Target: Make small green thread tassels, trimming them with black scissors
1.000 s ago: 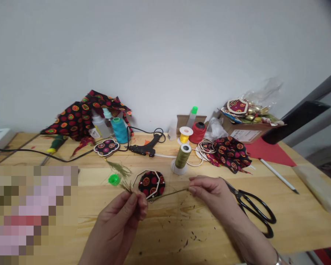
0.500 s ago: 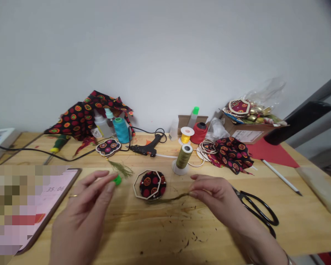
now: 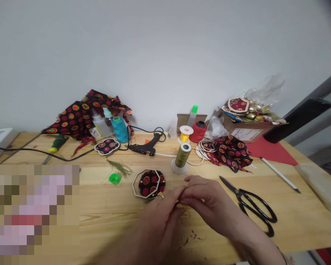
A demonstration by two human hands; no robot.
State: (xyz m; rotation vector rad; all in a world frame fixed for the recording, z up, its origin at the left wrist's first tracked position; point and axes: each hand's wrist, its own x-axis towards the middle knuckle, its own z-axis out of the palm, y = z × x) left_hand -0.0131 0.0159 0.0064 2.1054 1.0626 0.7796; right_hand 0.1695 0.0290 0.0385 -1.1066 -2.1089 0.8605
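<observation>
My left hand [image 3: 165, 217] and my right hand [image 3: 209, 202] meet over the table, fingertips touching and pinched together. The olive thread in my right hand's pinch is mostly hidden by the fingers; what my left fingers hold is hidden too. Just beyond my left hand lies a dark patterned fabric disc [image 3: 161, 180] with pearl-headed pins. A pale octagonal frame [image 3: 134, 180] rests partly over it. Behind my hands stands a spool of olive thread [image 3: 183, 156]. A small green cap [image 3: 114, 179] sits left of the frame, near an olive tassel [image 3: 120, 168].
Black-handled scissors [image 3: 257, 206] lie right of my right hand, and a white pencil [image 3: 281, 175] beyond them. A glue gun [image 3: 145, 148], teal thread cone [image 3: 121, 130] and red thread cone [image 3: 199, 132] stand toward the wall. Dark scraps [image 3: 191, 237] dot the wood.
My left hand has let go of the green cap, which now rests on the table. It has moved right to meet my right hand, which stays in nearly the same place.
</observation>
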